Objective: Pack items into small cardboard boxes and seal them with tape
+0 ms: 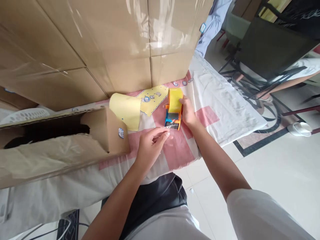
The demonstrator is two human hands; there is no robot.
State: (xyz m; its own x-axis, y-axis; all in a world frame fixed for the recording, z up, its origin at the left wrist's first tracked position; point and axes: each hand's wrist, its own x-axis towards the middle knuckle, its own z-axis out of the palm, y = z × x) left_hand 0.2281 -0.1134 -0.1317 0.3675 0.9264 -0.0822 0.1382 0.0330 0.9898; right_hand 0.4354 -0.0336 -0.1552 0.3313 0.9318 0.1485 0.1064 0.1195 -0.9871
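Observation:
My right hand [188,111] is wrapped round a tape dispenser [174,106] with a yellow roll, an orange and blue frame and a dark cutting end turned towards me. Just in front of that end, my left hand [153,141] pinches a bit of clear tape [170,126] between thumb and fingertips. The tape seems to run back to the dispenser. Both hands are over a cloth with pink and white patches [176,148]. Left of the dispenser lies a curled sheet of yellow paper [126,110].
Large taped cardboard boxes [120,40] stand along the back. A long open cardboard box [117,133] sits at the left, with a white plastic basket [27,115] behind it. To the right are a dark chair [270,46], part of a seated person and a white bowl [299,128] on the floor.

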